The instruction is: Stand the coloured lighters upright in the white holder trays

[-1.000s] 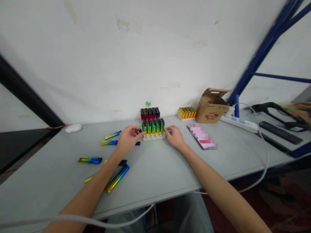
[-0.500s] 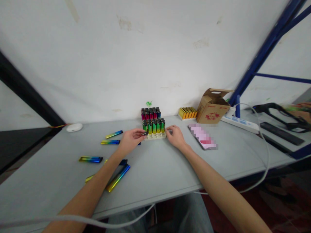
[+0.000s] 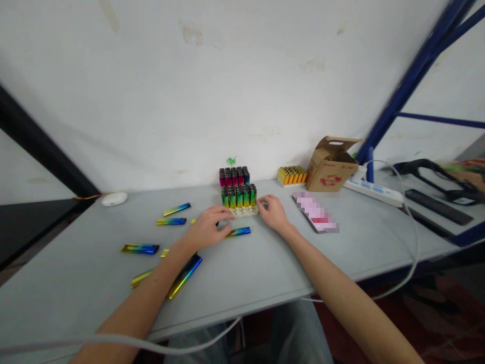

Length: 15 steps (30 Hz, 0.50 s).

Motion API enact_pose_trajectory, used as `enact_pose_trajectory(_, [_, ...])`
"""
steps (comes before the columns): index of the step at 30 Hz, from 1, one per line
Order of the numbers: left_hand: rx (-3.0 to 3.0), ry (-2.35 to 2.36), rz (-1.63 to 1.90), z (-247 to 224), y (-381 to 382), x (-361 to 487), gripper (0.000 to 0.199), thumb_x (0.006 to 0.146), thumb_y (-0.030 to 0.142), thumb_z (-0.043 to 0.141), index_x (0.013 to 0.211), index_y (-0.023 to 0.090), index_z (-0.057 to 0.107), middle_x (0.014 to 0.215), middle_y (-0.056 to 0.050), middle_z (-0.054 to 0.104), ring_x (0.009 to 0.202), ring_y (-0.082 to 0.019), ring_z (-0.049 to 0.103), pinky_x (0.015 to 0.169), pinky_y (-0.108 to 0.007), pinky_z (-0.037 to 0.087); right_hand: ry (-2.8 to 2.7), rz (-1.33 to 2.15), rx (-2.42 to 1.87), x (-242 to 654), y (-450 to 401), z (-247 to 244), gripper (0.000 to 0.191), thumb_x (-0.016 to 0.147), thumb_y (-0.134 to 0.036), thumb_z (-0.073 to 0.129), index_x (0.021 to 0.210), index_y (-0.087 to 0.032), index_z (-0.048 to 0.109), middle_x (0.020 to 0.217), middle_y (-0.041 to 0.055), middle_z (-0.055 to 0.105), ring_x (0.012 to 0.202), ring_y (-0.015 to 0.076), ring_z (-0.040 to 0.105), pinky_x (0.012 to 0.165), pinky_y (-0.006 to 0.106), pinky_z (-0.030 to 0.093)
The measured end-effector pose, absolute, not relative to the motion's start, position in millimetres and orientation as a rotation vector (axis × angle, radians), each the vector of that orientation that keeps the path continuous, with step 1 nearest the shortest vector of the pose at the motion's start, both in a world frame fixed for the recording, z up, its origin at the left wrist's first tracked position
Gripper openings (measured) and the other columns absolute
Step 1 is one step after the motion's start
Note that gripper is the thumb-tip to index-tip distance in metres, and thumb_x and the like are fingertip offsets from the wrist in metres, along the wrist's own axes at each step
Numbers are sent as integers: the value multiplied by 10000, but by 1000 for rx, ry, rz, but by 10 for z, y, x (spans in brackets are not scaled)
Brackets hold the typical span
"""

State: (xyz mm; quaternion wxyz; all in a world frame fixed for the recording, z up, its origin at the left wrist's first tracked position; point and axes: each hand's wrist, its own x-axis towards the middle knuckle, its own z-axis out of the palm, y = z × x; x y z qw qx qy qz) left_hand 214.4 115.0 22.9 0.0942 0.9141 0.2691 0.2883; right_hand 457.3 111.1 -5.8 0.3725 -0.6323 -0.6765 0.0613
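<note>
Green and yellow lighters [image 3: 238, 197] stand upright in a white holder [image 3: 247, 211] whose front row of holes shows bare. My left hand [image 3: 212, 225] is at the holder's left front, fingers apart with nothing between them. Just right of its thumb lies a blue and yellow lighter [image 3: 240, 232] on the table. At the holder's right end rests my right hand [image 3: 272, 211], its thumb and forefinger curled near the corner; whether they touch it is too small to tell. Several more blue and yellow lighters [image 3: 171, 221] lie around my left forearm.
Behind the holder stands a block of red and blue lighters [image 3: 234, 176]. Yellow cylinders [image 3: 292, 175] sit beside an open cardboard box [image 3: 330, 169]. A phone [image 3: 315, 212] lies right of my right hand, with a power strip [image 3: 375, 193] beyond. A white case [image 3: 114, 199] is at left.
My left hand has drawn back from the holder toward the table's front and its fingers have parted. The lighter beside its thumb now shows. My right hand has stayed nearly still.
</note>
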Motion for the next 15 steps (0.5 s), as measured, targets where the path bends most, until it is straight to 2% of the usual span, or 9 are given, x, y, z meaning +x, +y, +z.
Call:
enact_pose_trajectory(4, [2771, 729, 549, 274, 1075, 2171, 282, 812, 404, 653, 992, 192, 699, 965, -69, 685, 919, -217, 625, 843, -333, 490, -1732, 156, -1626, 4568, 1108, -56, 200, 848, -203, 515, 896, -140, 698, 943, 104, 665, 918, 209, 582, 897, 323, 417])
enact_pose_trajectory(9, [2850, 767, 396, 251, 1074, 2225, 241, 925, 309, 509, 1041, 194, 685, 977, -79, 687, 931, -219, 616, 852, -345, 475, -1722, 157, -1626, 4564, 1099, -43, 199, 845, -205, 514, 890, -139, 697, 946, 106, 664, 928, 212, 582, 899, 323, 416])
enact_pose_trajectory(15, [2826, 1011, 599, 241, 1094, 2189, 300, 948, 275, 405, 1071, 149, 649, 1017, -121, 698, 957, -256, 624, 889, -413, 470, -1727, 162, -1631, 4568, 1098, -41, 202, 847, -208, 513, 892, -141, 698, 940, 105, 660, 918, 207, 583, 890, 317, 421])
